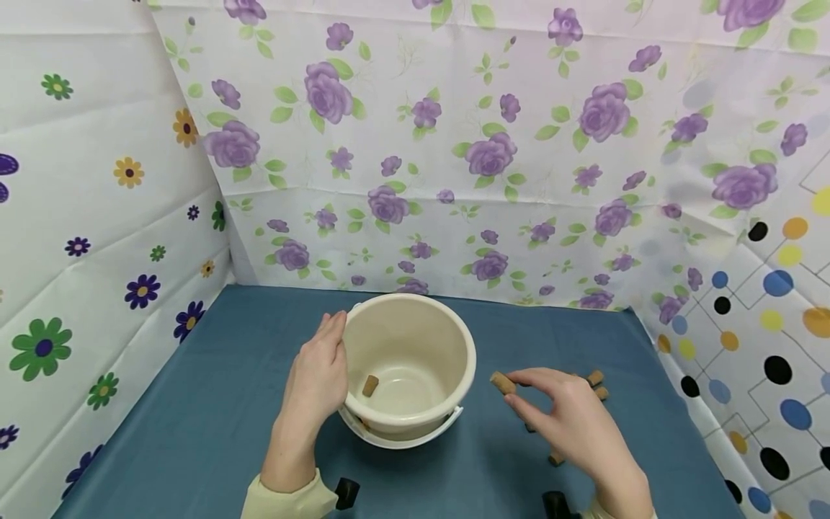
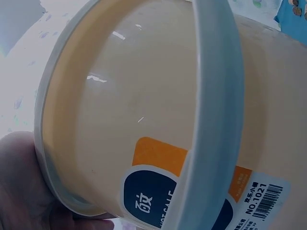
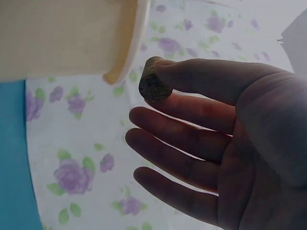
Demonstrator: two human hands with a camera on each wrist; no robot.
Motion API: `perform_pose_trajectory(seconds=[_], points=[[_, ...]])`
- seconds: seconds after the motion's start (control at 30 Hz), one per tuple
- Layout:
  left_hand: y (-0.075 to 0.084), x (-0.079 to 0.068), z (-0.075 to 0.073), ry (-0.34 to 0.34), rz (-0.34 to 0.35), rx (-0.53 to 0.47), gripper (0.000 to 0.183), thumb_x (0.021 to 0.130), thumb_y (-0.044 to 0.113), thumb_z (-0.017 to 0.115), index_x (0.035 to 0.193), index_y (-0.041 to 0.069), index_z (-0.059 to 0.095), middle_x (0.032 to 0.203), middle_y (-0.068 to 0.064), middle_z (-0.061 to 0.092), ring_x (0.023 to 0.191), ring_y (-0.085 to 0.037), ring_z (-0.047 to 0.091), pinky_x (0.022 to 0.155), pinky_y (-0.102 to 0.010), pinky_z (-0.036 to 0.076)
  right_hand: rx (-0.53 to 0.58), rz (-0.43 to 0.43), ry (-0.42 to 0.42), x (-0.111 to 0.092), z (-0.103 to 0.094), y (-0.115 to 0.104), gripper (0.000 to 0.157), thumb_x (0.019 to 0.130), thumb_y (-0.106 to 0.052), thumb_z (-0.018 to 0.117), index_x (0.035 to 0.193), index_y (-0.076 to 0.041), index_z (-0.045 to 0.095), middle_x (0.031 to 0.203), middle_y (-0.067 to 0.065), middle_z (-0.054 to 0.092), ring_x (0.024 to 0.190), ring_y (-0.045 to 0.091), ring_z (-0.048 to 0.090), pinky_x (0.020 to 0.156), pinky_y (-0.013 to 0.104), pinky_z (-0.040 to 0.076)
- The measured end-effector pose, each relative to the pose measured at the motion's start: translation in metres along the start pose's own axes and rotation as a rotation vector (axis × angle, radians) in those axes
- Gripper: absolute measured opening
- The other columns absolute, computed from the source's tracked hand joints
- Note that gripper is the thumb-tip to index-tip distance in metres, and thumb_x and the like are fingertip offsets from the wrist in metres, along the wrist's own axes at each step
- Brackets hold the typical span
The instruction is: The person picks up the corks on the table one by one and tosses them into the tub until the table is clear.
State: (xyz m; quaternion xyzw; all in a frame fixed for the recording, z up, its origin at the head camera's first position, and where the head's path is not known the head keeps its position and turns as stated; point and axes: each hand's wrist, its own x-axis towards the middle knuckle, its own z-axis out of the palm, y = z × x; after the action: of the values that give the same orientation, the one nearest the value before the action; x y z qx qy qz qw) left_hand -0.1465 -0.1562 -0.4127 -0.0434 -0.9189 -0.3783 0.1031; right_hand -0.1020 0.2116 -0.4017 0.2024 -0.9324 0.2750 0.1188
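A cream plastic bucket [image 1: 408,346] stands mid-table with a cork [image 1: 370,386] inside it. My left hand [image 1: 320,375] rests against the left side of the bucket's rim, its fingers fairly straight; the thumb is hidden in the head view. In the left wrist view the bucket's wall [image 2: 144,96] fills most of the picture, with part of the hand [image 2: 24,182] beside the rim. Thumb and forefinger of my right hand [image 1: 570,418] pinch another cork [image 1: 502,383], just right of the bucket. The right wrist view shows that cork [image 3: 154,81] between the fingertips, other fingers spread.
Several more corks [image 1: 595,378] lie on the blue tabletop [image 1: 214,418] around and partly behind my right hand. The bucket's white handle [image 1: 405,441] hangs down at its front. Flowered cloth [image 1: 421,144] hangs behind the table, and patterned cloth at both sides.
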Motion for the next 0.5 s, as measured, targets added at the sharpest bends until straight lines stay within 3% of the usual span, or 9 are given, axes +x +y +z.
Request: perform_pose_trajectory(seconds=[0.5], points=[[-0.001,0.0,0.001,0.004,0.009,-0.001,0.05,0.117,0.016,0.033,0.164,0.002,0.04,0.168,-0.014,0.041,0.159,-0.032,0.029,0.127,-0.058,0.027,0.085,-0.105,0.111,0.023,0.003,-0.022,0.028,0.096,-0.029,0.084,0.123,-0.024,0.081,0.121,-0.012,0.076,0.11,0.012,0.074,0.085,0.041,0.065]])
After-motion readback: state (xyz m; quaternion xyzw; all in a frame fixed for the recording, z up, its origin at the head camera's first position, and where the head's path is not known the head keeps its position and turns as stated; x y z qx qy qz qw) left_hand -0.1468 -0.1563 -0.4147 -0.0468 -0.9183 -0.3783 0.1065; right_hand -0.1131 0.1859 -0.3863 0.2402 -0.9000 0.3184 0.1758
